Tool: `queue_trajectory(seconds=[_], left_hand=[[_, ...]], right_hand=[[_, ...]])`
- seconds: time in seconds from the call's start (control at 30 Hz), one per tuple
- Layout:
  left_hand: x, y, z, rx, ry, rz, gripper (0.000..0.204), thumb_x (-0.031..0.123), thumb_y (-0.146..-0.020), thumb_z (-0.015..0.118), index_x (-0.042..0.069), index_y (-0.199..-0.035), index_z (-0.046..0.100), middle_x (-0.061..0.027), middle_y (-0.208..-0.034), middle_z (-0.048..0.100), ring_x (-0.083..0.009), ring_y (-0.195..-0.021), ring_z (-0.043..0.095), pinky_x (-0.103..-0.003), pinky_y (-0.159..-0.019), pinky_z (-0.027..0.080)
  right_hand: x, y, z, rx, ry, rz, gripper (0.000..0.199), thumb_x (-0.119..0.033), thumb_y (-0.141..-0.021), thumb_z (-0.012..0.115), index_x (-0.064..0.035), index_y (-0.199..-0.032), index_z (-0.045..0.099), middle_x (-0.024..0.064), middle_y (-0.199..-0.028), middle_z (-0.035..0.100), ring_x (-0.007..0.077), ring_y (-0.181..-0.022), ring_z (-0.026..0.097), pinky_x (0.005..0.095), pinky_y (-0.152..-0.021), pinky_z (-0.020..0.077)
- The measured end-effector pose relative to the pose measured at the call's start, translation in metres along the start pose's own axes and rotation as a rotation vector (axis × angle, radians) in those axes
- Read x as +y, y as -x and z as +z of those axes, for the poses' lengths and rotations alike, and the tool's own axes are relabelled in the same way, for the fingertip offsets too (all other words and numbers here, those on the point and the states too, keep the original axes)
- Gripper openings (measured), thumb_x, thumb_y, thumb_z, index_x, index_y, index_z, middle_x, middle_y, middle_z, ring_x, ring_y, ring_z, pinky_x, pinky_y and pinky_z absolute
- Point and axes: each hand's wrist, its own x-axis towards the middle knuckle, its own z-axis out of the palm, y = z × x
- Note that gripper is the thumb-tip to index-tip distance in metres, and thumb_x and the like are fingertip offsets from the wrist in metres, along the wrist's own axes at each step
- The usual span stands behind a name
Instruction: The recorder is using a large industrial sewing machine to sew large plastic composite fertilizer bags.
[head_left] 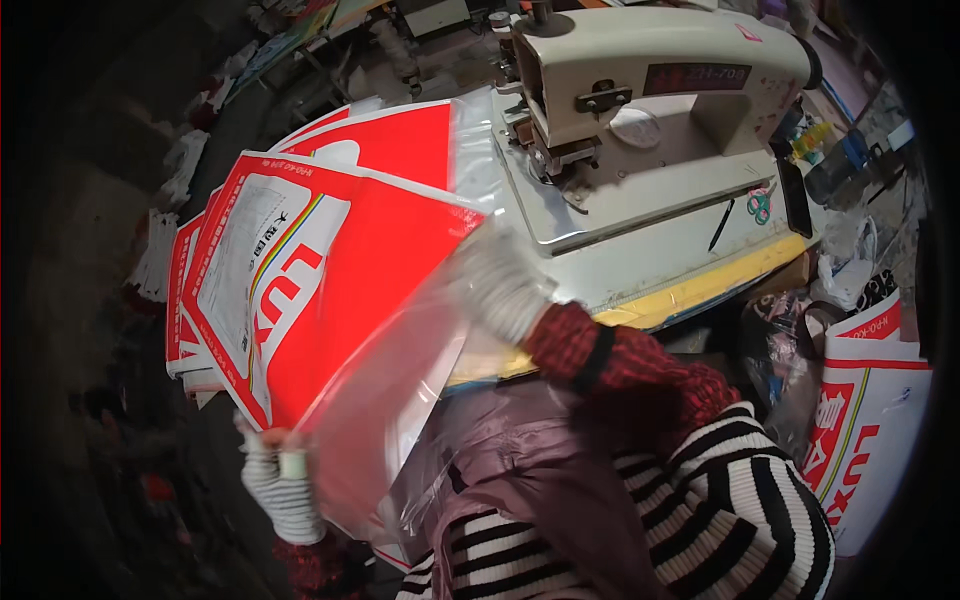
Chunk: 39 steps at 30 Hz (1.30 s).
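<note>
My left hand (280, 480), in a striped knit glove, grips the lower corner of a red and white printed plastic bag (330, 290). I hold this bag up at an angle over a stack of similar bags (185, 330). My right hand (500, 285), in a white glove, presses on the bag's clear plastic part (400, 400) near its right edge. Just beyond my right hand a cream industrial sewing machine (650, 70) stands on its table (680, 290).
More red and white bags (865, 420) lie at the right, beside the table. Scissors (760, 205) and a dark pen (721, 225) rest on the machine bed. Clutter and scraps cover the floor at the left and top.
</note>
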Motion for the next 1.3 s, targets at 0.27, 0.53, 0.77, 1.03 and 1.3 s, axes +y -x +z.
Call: queue_trajectory(seconds=[0.27, 0.53, 0.77, 1.03, 1.3], left_hand=[[-0.008, -0.016, -0.013, 0.339, -0.175, 0.423, 0.013, 0.011, -0.089, 0.056, -0.001, -0.086, 0.058, -0.0025, -0.067, 0.055, -0.0092, -0.058, 0.047, -0.023, -0.057, 0.04], [-0.01, -0.011, -0.023, 0.374, -0.047, 0.153, 0.017, 0.015, -0.091, 0.057, -0.002, -0.088, 0.058, -0.0036, -0.069, 0.056, -0.0099, -0.058, 0.047, -0.024, -0.057, 0.041], [-0.047, 0.018, -0.056, 0.392, -0.67, 0.774, 0.018, -0.001, -0.081, 0.052, -0.002, -0.099, 0.057, -0.0085, -0.085, 0.062, -0.0136, -0.055, 0.049, -0.026, -0.053, 0.041], [-0.037, 0.063, -0.089, 0.13, -1.081, 0.49, 0.034, -0.002, -0.079, 0.054, -0.004, -0.113, 0.051, -0.0191, -0.092, 0.063, -0.0334, -0.065, 0.061, -0.04, -0.062, 0.05], [0.002, 0.043, 0.067, -0.373, -0.687, 0.448, 0.019, 0.018, -0.081, 0.055, 0.003, -0.092, 0.059, -0.0155, -0.089, 0.061, -0.0282, -0.081, 0.061, -0.038, -0.07, 0.051]], right_hand=[[-0.008, 0.016, -0.09, 0.739, -0.221, 0.184, 0.028, -0.02, -0.077, 0.065, -0.0046, -0.1, 0.06, 0.0137, -0.082, 0.057, 0.0319, -0.079, 0.056, 0.0398, -0.075, 0.0466], [-0.034, -0.002, -0.055, -0.025, 0.23, -0.218, 0.013, -0.013, -0.079, 0.061, -0.0024, -0.086, 0.059, 0.0124, -0.078, 0.062, 0.028, -0.076, 0.06, 0.0381, -0.069, 0.0499], [-0.002, -0.039, -0.079, 0.45, -0.023, 0.12, 0.017, -0.013, -0.081, 0.06, -0.0055, -0.095, 0.063, 0.0104, -0.062, 0.059, 0.0193, -0.052, 0.055, 0.0296, -0.05, 0.0465], [-0.033, -0.086, -0.095, 0.241, 0.233, -0.4, 0.011, -0.01, -0.076, 0.056, -0.0127, -0.08, 0.066, 0.0089, -0.078, 0.062, 0.026, -0.079, 0.06, 0.0374, -0.071, 0.0482], [-0.087, -0.035, -0.065, 0.071, 0.3, -0.388, 0.007, -0.009, -0.078, 0.054, -0.0088, -0.08, 0.061, 0.0088, -0.071, 0.059, 0.0257, -0.076, 0.06, 0.0357, -0.073, 0.0489]])
